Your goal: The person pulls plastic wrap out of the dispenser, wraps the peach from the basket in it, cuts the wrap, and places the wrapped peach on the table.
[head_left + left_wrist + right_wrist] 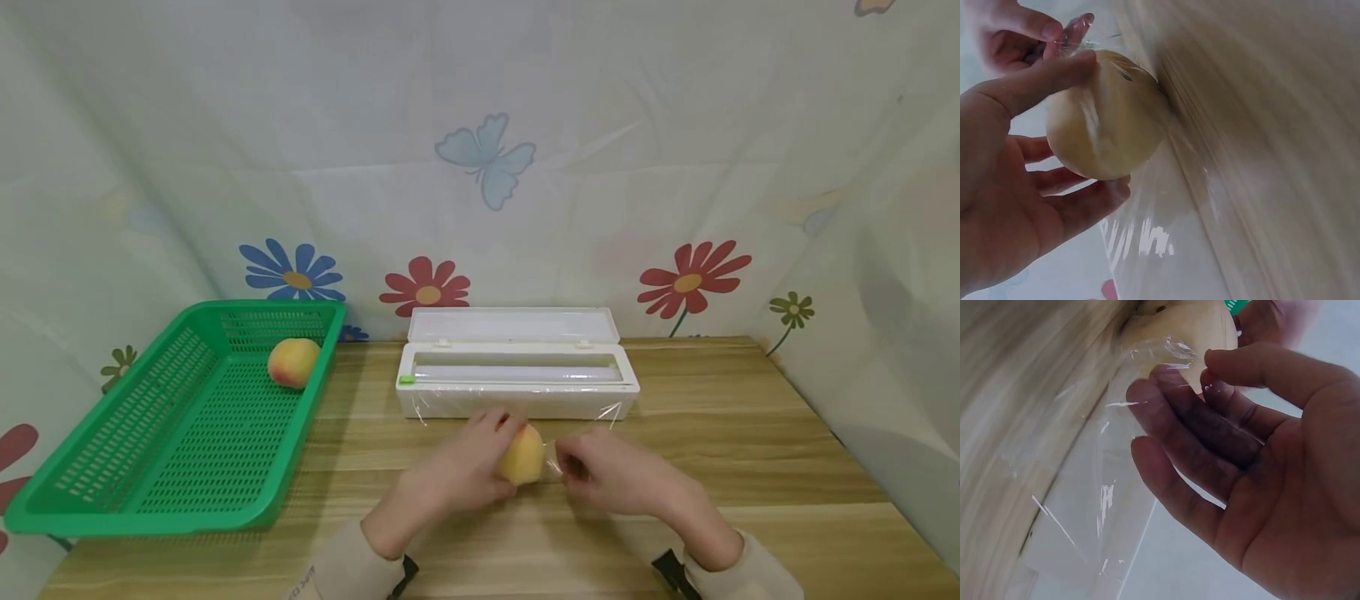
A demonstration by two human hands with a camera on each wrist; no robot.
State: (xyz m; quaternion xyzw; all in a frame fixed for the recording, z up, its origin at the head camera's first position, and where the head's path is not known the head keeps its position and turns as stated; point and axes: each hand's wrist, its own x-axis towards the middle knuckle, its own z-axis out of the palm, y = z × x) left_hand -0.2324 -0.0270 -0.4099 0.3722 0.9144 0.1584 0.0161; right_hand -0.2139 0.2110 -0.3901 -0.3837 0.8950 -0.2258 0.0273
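Observation:
In the head view, my left hand [461, 467] grips a yellow-pink peach [527, 457] in front of the white dispenser box. Clear cling film [1160, 240] drapes over this peach and stretches across to the box in the left wrist view. Just right of the fruit, my right hand [618, 471] pinches a gathered edge of the film between thumb and index finger. The right wrist view shows its other fingers [1150, 459] loosely bent behind the transparent sheet. The peach's underside is hidden.
The white dispenser box [517, 406] stands at the back with its lid raised and a film roll [517, 373] inside. To the left, a green plastic basket [277, 483] holds another peach [294, 362]. A flower-printed curtain [570, 242] hangs behind the wooden table [720, 433].

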